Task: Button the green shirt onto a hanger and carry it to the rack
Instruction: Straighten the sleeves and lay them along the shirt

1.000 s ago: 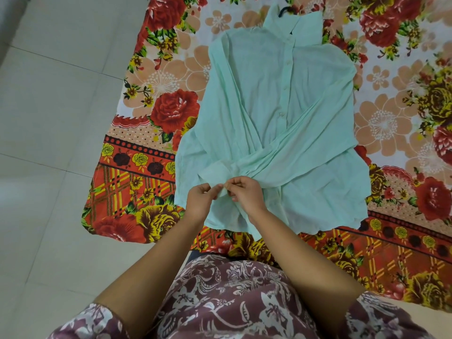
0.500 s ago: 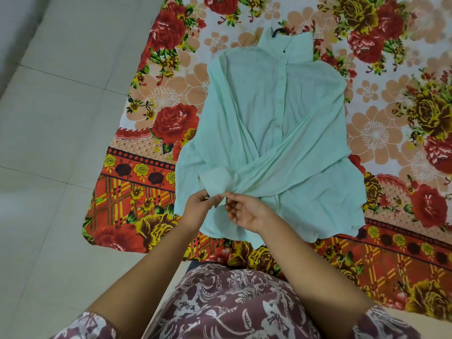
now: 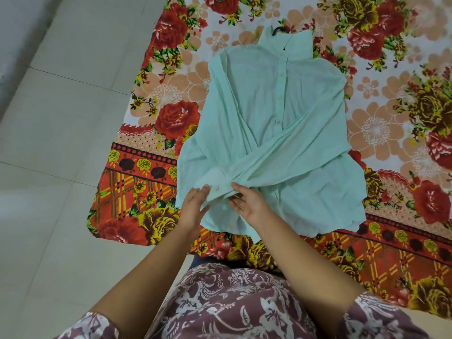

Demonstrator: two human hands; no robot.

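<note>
While the green shirt [image 3: 256, 106] lies flat in the middle of the frame on the flowered cloth [image 3: 146, 182], its thin, soft fabric is wrinkled, and its sleeves [image 3: 293, 148] cross over the buttoned front. The dark curved hook of the hanger [image 3: 275, 29] shows at the shirt's top edge. Your left hand [image 3: 194, 207] and right hand [image 3: 252, 204] are both spread, fingers nearly straight, and they touch the cuff [image 3: 212, 179] at lower centre.
</note>
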